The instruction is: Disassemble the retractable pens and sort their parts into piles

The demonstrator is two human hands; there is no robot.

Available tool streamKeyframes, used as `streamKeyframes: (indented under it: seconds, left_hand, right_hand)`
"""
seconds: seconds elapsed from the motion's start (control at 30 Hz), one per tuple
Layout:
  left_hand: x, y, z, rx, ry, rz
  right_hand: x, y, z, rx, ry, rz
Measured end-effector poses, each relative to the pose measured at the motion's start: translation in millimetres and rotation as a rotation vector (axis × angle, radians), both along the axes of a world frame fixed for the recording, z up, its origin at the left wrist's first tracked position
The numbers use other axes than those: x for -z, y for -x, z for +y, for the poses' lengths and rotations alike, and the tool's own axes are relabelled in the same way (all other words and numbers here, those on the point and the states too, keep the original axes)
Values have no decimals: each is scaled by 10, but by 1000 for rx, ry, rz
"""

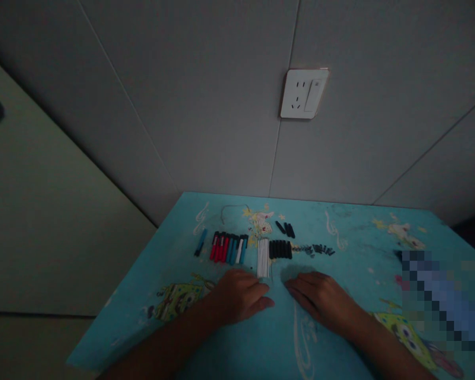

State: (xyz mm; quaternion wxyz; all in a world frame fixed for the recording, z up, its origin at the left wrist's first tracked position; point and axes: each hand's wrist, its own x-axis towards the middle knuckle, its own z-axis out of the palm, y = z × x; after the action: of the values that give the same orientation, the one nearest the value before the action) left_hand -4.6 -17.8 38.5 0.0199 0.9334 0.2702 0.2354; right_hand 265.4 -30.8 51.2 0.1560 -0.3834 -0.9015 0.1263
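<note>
White sticks: a tight row of white sticks (263,257) lies on the tabletop (352,274), just beyond the left hand (239,296), forward and slightly right of its grip.
Long axis: the sticks point away from the person, near ends toward the hands, far ends toward the wall (221,132).
Nearer hand: the left; whether its knuckles touch the stick ends, I cannot tell. The right hand (320,295) rests apart, right of those ends.
Left grip: fingers curled, thumb and forefinger slightly apart, nothing seen between them.
Right grip: fingers lie together, angled inward; what the palm covers is hidden, so I cannot tell if it holds anything.
Flanks: capped pens (228,248) stand off to the sticks' left; short black tubes (280,249) lie close on their right, then small dark pieces (314,249).
Edges: the tabletop's far edge meets the wall behind everything; its left edge slants well outside the loose blue pen (201,242).
Room: a strip of tabletop separates the hands.
</note>
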Motion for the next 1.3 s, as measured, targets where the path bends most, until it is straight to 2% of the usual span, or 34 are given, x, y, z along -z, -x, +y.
streamKeyframes:
  seconds: [0.2, 0.33, 0.47, 0.63, 0.8, 0.97, 1.1, 1.2, 1.3]
  left_hand:
    - [4, 68, 188, -519, -10, -25]
    - [85, 134, 283, -664, -25, 32]
    - [140, 133, 282, -700, -5, 123]
    - [63, 91, 241, -737, 116, 168]
    - [-18, 61, 202, -707, 177, 191]
    - [-17, 32, 180, -720, 190, 202]
    - [-10, 18, 164, -677, 213, 227]
    - [-23, 15, 154, -648, 216, 171]
    - [-44, 12, 147, -564, 216, 26]
  right_hand:
    - [24, -14, 1, 7, 23, -36]
    - [26, -15, 1, 2, 33, -66]
    - [26, -13, 1, -8, -11, -38]
    - [30, -9, 3, -15, -56, 26]
    - [18, -2, -1, -11, -54, 47]
    - [16, 0, 2, -1, -17, -26]
    - [13, 1, 6, 6, 3, -49]
    - [-3, 2, 3, 4, 4, -37]
    - [-17, 5, -4, -1, 7, -70]
